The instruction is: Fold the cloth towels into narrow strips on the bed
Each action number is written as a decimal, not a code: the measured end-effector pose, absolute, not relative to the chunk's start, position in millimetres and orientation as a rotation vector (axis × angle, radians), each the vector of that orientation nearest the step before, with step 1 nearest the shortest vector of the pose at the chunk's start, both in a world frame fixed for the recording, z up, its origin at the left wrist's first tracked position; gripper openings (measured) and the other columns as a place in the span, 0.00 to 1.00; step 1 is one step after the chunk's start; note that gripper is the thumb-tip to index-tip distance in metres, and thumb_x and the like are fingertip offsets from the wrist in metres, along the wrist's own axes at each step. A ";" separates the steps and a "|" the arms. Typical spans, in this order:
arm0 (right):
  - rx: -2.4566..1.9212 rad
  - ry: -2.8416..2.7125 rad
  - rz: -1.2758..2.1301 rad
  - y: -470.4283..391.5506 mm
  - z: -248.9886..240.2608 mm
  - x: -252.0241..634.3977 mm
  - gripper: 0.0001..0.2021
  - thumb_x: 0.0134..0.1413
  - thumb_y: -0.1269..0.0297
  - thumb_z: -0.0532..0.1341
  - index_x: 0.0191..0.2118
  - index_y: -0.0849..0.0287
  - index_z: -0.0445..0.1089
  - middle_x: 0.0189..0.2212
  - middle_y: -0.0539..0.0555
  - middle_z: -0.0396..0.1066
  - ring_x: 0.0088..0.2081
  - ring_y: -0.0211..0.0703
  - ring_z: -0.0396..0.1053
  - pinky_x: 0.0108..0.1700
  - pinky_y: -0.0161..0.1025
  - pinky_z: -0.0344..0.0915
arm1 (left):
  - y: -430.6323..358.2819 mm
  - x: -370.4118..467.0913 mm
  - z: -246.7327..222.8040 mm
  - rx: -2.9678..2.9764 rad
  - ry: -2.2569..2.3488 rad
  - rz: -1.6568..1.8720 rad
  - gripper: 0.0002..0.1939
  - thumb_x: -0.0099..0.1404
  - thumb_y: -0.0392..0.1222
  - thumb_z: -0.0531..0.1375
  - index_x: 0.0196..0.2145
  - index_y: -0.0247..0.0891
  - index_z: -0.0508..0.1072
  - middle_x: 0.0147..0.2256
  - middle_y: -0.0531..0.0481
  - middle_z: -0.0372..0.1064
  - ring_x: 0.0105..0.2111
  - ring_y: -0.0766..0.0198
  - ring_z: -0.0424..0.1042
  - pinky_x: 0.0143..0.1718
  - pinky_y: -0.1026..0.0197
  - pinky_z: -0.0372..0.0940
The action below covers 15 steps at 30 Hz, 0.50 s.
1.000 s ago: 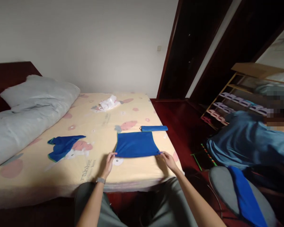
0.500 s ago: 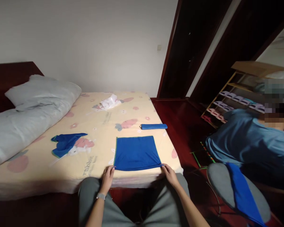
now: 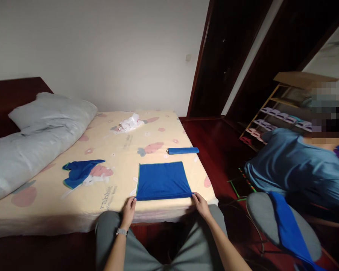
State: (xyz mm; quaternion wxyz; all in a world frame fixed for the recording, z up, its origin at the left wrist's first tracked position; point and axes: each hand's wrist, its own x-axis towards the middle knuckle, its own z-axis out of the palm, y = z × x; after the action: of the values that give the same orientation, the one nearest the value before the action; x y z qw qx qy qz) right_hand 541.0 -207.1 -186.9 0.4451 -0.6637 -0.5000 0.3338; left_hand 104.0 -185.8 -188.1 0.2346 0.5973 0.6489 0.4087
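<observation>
A blue cloth (image 3: 163, 180) with green edging lies spread flat near the front edge of the bed. My left hand (image 3: 129, 209) pinches its near left corner, and my right hand (image 3: 200, 205) pinches the near right corner. The near edge between them is drawn straight, with small creases by the right corner. Beyond the cloth lies a blue rolled cloth (image 3: 183, 150) close to the bed's right side. Off to the left a second blue cloth (image 3: 80, 171) with green edging is crumpled on the sheet.
The bed (image 3: 121, 162) has a patterned yellow sheet. A white plastic bag (image 3: 131, 122) lies toward the wall, a grey quilt (image 3: 45, 128) at left. At right are a stool (image 3: 262, 218) with a blue cloth (image 3: 290, 229) over it, a person in a blue shirt (image 3: 293, 165) and a shoe rack (image 3: 271, 99).
The cloth's near edge has shifted slightly away from me, both hands still holding its corners. The near edge looks straighter now. The person at right has moved slightly.
</observation>
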 end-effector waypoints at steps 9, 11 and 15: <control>-1.657 -1.275 0.844 -203.1 -179.1 543.4 0.24 0.54 0.42 0.55 0.40 0.57 0.76 0.42 0.58 0.78 0.45 0.55 0.74 0.52 0.47 0.67 | -177.5 107.9 -195.9 1.622 1.872 1.146 0.20 0.67 0.57 0.52 0.42 0.41 0.75 0.44 0.44 0.77 0.45 0.54 0.75 0.51 0.52 0.67; -1.766 -1.247 0.801 -196.5 -180.8 541.7 0.24 0.54 0.43 0.53 0.40 0.57 0.76 0.41 0.59 0.78 0.46 0.56 0.74 0.51 0.47 0.67 | -174.0 108.7 -193.7 1.641 1.913 1.117 0.20 0.67 0.56 0.52 0.42 0.41 0.75 0.43 0.43 0.77 0.44 0.54 0.75 0.50 0.52 0.67; -1.937 -1.248 0.725 -189.5 -182.9 536.3 0.26 0.57 0.45 0.49 0.44 0.57 0.75 0.43 0.61 0.78 0.48 0.58 0.74 0.50 0.48 0.66 | -166.7 112.1 -187.8 1.666 1.949 1.068 0.19 0.69 0.53 0.51 0.43 0.40 0.75 0.44 0.42 0.77 0.45 0.54 0.75 0.49 0.53 0.67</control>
State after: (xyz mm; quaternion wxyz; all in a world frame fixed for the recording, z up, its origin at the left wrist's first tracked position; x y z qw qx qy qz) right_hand 536.3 -189.5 -182.9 0.3549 -0.7498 -0.4829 0.2806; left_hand 112.1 -166.7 -187.8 0.1810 0.5900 0.6901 0.3781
